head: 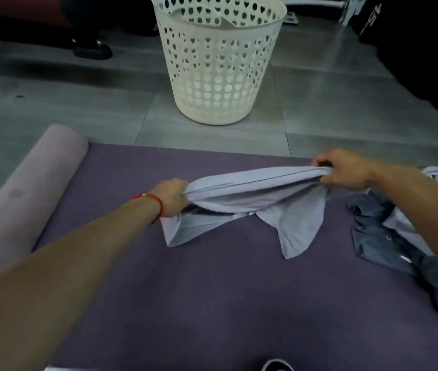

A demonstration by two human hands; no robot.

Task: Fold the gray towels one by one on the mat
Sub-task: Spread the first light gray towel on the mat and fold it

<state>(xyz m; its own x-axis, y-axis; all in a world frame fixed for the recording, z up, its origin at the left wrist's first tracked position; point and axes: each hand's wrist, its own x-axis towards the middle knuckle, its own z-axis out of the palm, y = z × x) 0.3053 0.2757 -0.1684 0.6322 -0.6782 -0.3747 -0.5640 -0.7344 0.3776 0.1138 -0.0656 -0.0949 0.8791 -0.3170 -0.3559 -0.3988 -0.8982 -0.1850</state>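
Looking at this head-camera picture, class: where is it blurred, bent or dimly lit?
Head view: dim overall, the far background nearly black; wide-angle bending curves the mat edge and splays the basket; near forearms are smeared, while the towel between left hand and right hand stays fairly sharp.

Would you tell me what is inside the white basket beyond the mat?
Through the white basket's holes the lower part looks empty. Near the rim a pale gray shape shows, possibly cloth; the wall hides the rest.
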